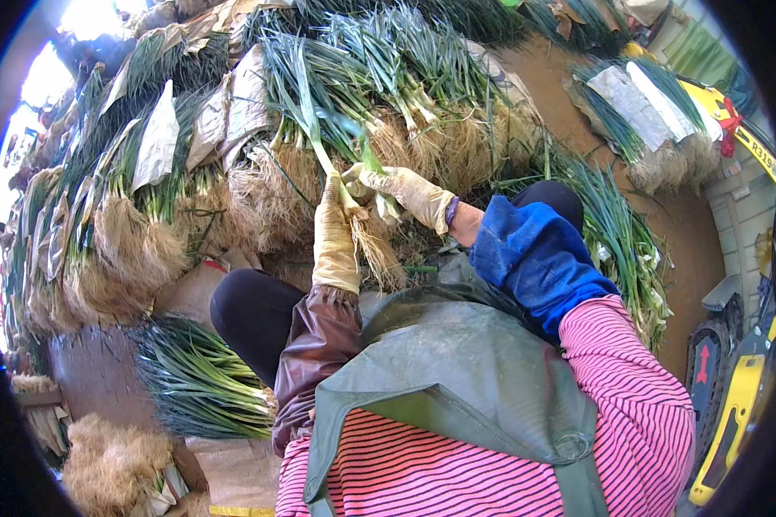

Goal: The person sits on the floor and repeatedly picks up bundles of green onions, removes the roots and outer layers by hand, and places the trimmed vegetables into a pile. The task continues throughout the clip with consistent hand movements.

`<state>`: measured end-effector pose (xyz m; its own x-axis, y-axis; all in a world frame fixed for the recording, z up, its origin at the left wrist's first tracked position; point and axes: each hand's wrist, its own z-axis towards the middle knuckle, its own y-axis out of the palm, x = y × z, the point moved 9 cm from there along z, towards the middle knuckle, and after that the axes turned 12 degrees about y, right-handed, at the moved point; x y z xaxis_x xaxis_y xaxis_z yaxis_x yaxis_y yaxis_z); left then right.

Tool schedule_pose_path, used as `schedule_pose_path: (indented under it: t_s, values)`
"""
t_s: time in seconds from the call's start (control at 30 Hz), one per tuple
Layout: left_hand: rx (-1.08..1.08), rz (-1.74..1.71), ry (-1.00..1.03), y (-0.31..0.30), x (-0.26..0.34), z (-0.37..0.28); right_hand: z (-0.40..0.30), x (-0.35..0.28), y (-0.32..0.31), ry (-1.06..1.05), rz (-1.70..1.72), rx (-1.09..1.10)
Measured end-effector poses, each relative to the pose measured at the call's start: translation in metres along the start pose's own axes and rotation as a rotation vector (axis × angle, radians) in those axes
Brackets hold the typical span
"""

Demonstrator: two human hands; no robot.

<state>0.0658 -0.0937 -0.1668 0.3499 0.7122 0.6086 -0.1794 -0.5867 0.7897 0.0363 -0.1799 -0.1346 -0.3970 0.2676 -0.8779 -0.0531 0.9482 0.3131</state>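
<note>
My left hand (334,210), in a cream work glove, grips a long green onion (321,152) low on its pale stem. The leaves point away from me, and its stringy roots hang toward my lap. Close beside it, my right hand (409,191), gloved the same way, pinches a loose green leaf sheath (370,158) whose pale end (387,208) dangles below the fingers. The upper part of that leaf is blurred. Just beyond both hands lies a heap of green onions (388,71) with tan roots (446,145) facing me.
Paper-wrapped onion bundles (161,148) stand in rows at left. Trimmed onions (213,381) lie by my left knee, with a root mass (116,459) below. Leafy strippings (621,239) lie at right. A wrapped bundle (653,116) and yellow-and-black tracked machinery (727,413) stand farther right.
</note>
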Motion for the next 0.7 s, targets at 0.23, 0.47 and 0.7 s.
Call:
schedule_pose_path:
  t_s: [0.23,0.47,0.7]
  values:
    - [0.032,-0.070,0.020,0.007,0.004,0.001,0.017,0.018,0.003,0.050,-0.402,0.068]
    - [-0.298,-0.370,0.059,-0.010,0.011,0.023,0.036,-0.024,-0.062,-0.141,-0.994,0.665]
    - [0.015,-0.121,-0.043,0.000,0.019,-0.005,0.058,0.041,-0.079,0.197,-1.471,0.668]
